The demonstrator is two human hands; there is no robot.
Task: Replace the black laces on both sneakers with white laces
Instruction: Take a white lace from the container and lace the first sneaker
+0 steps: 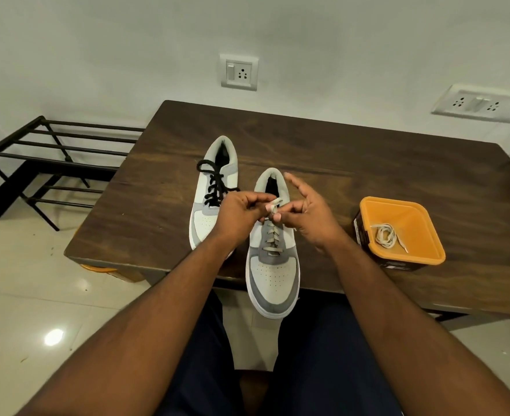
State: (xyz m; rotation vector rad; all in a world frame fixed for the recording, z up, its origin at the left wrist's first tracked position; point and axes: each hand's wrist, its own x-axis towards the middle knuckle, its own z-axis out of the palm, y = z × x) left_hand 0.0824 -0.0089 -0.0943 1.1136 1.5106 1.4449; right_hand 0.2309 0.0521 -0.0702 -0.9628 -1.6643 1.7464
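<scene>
Head view: left hand (237, 213) and right hand (303, 213) pinch white lace (274, 207) (other right fingers spread) above near sneaker (273, 274).

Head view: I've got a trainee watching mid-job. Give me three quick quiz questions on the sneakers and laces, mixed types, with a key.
1. True or false: the left sneaker has black laces.
2. Where does the spare white lace lie?
A. on the bare table
B. in the orange tub
C. on the metal rack
3. Fill in: the left hand and the right hand pinch the white lace above the ______ sneaker.

Key:
1. True
2. B
3. right
</scene>
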